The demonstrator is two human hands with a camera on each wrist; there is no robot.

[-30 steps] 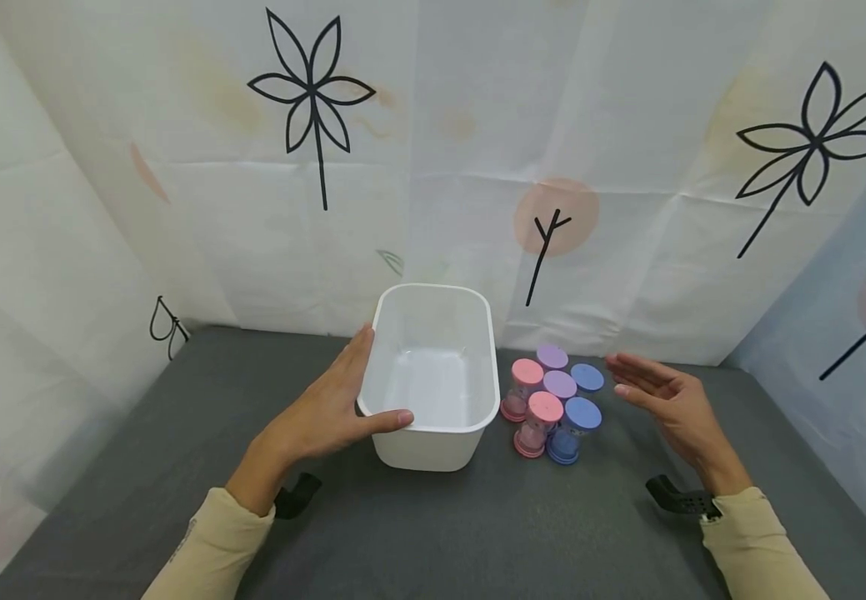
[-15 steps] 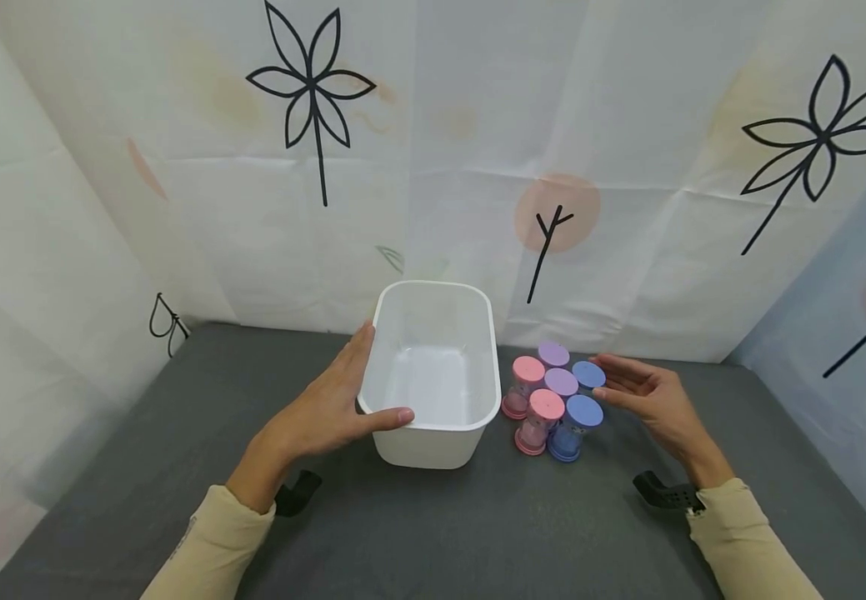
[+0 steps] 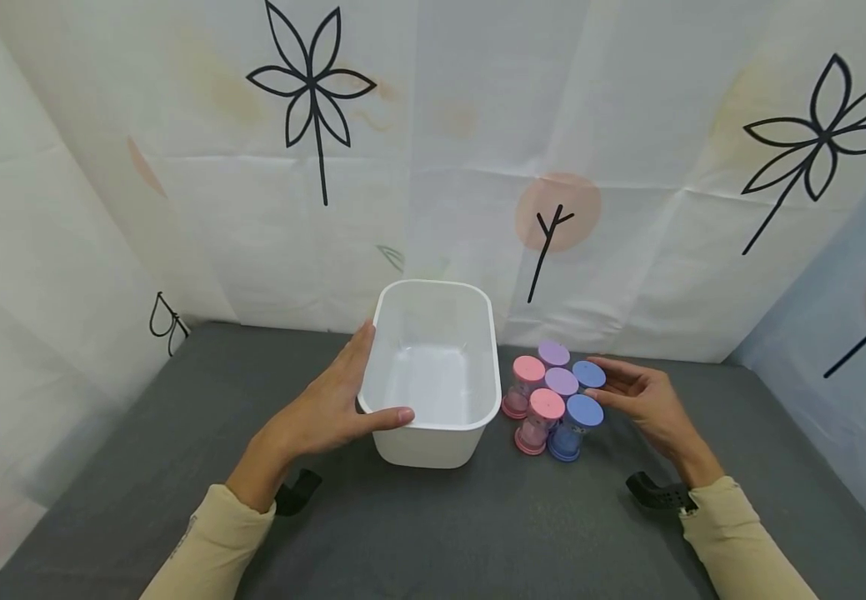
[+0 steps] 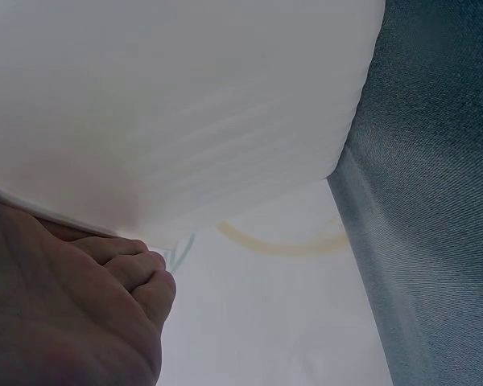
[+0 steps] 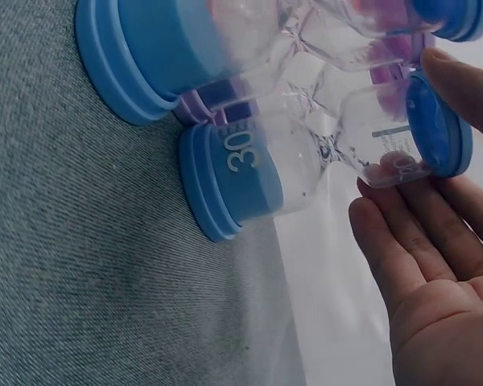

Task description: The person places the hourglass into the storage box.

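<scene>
Standing upright on the dark grey bench [image 3: 433,533], the white tub [image 3: 430,450] has its mouth facing up and one narrow wall towards the person. The left hand [image 3: 320,417] is at the left side of the tub, thumb spread well apart from the fingers. The thumb lies over the near rim; the fingers run along the outside of the left wall.

Just right of the tub stand a far pink hourglass [image 3: 525,387] and a near pink hourglass [image 3: 538,423], far and near being counted from the person. Next out from the tub are a far purple hourglass [image 3: 553,354] and a near purple hourglass [image 3: 561,382]. Furthest out are a far blue hourglass [image 3: 588,374] and a near blue hourglass [image 3: 578,422]. All six stand close together.

The right hand [image 3: 638,402] is on the side of this group away from the tub. It pinches the far blue hourglass at the upper cap, thumb on one side, fingers on the other. That hourglass is upright, its base on the bench; the marking "30" is legible on its lower bulb, which holds blue fill.

Behind the tub hangs a white cloth backdrop [image 3: 463,100] bearing black flower outlines.
</scene>
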